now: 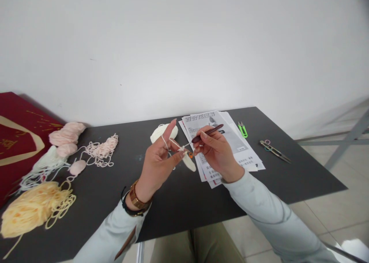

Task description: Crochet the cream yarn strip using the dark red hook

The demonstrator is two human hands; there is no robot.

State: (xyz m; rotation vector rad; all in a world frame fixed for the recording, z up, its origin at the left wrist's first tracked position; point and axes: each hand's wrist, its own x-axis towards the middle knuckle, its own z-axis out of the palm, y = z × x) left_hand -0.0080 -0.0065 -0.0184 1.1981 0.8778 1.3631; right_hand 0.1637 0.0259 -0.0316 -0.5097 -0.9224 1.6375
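My left hand (pixel 158 155) pinches a small white crocheted piece (pixel 189 163) between thumb and fingers. Its index finger points up, with white yarn looped round it. In my right hand (pixel 212 149) is a crochet hook (pixel 208 133) with a dark brown handle, gripped like a pen. The metal tip of the hook meets the yarn at the top of the piece. A small orange stitch marker (pixel 190 155) hangs at the edge of the work. Behind my left hand lies a white yarn ball (pixel 161 132), partly hidden by the fingers.
Printed sheets (pixel 239 151) lie under and behind my right hand. Green snips (pixel 242 130) and metal thread snips (pixel 275 151) rest farther right on the dark table (pixel 311 178). At left are yellow yarn (pixel 31 209), pink yarn (pixel 102 149) and a red bag (pixel 17 113). A white wall stands behind.
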